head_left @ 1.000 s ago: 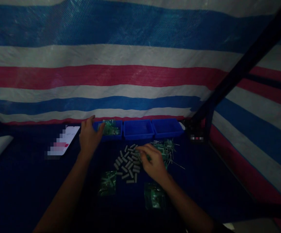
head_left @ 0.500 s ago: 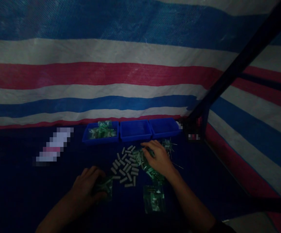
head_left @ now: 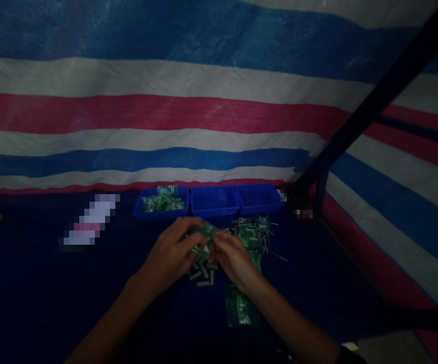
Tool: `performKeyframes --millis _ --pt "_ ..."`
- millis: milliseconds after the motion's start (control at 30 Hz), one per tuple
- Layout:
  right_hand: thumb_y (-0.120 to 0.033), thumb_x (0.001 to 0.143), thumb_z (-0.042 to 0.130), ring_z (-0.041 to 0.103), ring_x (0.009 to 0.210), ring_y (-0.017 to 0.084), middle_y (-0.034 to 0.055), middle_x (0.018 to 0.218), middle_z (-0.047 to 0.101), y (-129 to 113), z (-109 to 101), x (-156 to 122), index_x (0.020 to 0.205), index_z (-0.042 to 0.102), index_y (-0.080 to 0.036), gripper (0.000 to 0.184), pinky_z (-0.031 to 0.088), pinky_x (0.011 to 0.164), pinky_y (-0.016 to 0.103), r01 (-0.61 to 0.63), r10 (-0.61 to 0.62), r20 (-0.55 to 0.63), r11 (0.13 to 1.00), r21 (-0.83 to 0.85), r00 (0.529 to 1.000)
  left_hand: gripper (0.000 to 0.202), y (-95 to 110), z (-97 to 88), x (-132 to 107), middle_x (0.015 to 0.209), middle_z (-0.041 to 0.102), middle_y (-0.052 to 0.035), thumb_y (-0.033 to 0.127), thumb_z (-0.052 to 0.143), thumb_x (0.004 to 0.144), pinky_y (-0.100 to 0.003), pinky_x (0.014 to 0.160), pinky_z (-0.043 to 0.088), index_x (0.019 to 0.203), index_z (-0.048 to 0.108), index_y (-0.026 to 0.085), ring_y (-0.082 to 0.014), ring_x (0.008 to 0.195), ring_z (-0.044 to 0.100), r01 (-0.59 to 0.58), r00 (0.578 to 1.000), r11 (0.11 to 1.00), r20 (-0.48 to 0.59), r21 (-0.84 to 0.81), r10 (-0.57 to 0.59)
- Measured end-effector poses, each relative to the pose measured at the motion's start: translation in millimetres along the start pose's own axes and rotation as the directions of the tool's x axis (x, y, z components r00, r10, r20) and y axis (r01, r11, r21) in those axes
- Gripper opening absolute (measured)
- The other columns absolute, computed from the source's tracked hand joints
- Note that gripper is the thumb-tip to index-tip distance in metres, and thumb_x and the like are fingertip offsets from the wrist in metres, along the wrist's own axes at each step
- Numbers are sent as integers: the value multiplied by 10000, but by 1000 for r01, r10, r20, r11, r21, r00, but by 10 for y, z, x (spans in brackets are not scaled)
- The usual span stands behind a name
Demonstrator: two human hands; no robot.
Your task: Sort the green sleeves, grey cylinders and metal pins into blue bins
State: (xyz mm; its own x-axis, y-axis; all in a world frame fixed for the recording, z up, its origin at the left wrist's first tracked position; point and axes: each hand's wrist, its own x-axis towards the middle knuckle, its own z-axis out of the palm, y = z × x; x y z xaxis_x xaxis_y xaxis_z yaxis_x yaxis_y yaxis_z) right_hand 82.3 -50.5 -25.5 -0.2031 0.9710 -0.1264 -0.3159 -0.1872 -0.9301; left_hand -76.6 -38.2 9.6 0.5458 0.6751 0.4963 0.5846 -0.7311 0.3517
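Honestly, both hands were busy with the same thing: a little green plastic bag (head_left: pixel 208 231), held just above the gray stubs (head_left: pixel 202 275) on the dark table (head_left: pixel 52 303). The left hand (head_left: pixel 175 247) was half curled, fingers arched over, with the bag caught between them and the thumb. The right hand (head_left: pixel 234 255) was bunched up tighter, thumb and fingertips pinched together at the bag's near right edge. My guess is it took two hands because plastic that thin flops around unless both sides get gripped. Couldn't tell what was inside, since fingers covered most of it and the light was awful. Just past the right hand sat a messy pile (head_left: pixel 254 235) of green plastic and thin metal sticks, probably kept there so that hand didn't have to reach far. Another bag (head_left: pixel 241 308) lay flat near the right wrist, closer to the person. Three blue bins stood in a row along the striped tarp (head_left: pixel 146 114), likely pushed back to leave elbow room up front: the left bin (head_left: pixel 137 210) held more bags (head_left: pixel 165 199), with the middle bin (head_left: pixel 214 199) and right bin (head_left: pixel 258 197) lined up beside it. Off left lay a pale rectangle (head_left: pixel 93 217), too pixelated to identify.
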Motion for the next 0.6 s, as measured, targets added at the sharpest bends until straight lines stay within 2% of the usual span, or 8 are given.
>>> performKeyframes --millis 100,167,233,333,400,433,500,600 --pt "-346 713 595 465 521 102 -34 561 486 0 -60 26 631 518 -188 194 394 513 231 109 -120 -104 989 -100 987 243 -28 115 -17 1126 493 -61 44 476 740 -366 854 401 838 615 218 -211 1020 471 7 1000 1000 3 25 -8" --pt "-307 745 563 465 532 106 -35 566 481 -15 -121 41 669 546 -189 142 386 511 230 204 -257 -159 934 -292 953 176 -54 157 -48 1144 478 -65 133 534 759 -384 878 388 864 636 231 -229 1047 454 118 992 992 -28 -49 -120" --pt "-253 768 539 502 600 121 -11 646 528 -27 -165 39 758 597 -189 88 409 555 246 314 -438 -145 804 -505 887 141 -75 183 -69 1052 523 -70 258 568 766 -358 842 415 881 636 214 -223 988 493 288 952 930 -34 -228 -303" --pt "-136 767 513 542 775 151 30 831 569 -18 -177 4 860 641 -210 174 445 680 297 488 -656 47 510 -708 754 352 -96 223 -82 800 591 -50 456 440 828 -287 651 456 914 615 164 -176 732 562 546 795 611 125 -573 -593" --pt "-95 766 503 532 849 166 41 901 560 8 -166 -25 879 654 -230 232 451 725 322 565 -701 191 350 -748 687 426 -102 246 -93 729 607 -40 505 400 833 -259 568 440 905 612 143 -153 628 557 610 702 378 254 -697 -665" --pt "-82 767 497 523 873 171 45 923 551 23 -160 -37 884 659 -239 253 453 735 328 583 -703 239 298 -755 669 403 -105 248 -99 731 615 -37 500 445 812 -252 565 438 889 613 141 -147 621 560 614 686 315 294 -723 -665" --pt "-61 768 483 505 925 181 56 985 526 52 -152 -47 903 666 -250 296 457 756 336 586 -684 284 256 -769 672 308 -122 224 -106 745 628 -27 436 572 746 -244 592 444 844 609 146 -142 644 572 616 701 302 331 -728 -632" --pt "-72 775 476 483 990 196 72 1050 478 64 -151 -35 975 650 -253 321 458 792 353 529 -673 229 281 -801 704 260 -226 96 -63 748 639 -19 392 625 696 -260 642 462 801 601 155 -156 681 593 592 743 481 206 -647 -637"
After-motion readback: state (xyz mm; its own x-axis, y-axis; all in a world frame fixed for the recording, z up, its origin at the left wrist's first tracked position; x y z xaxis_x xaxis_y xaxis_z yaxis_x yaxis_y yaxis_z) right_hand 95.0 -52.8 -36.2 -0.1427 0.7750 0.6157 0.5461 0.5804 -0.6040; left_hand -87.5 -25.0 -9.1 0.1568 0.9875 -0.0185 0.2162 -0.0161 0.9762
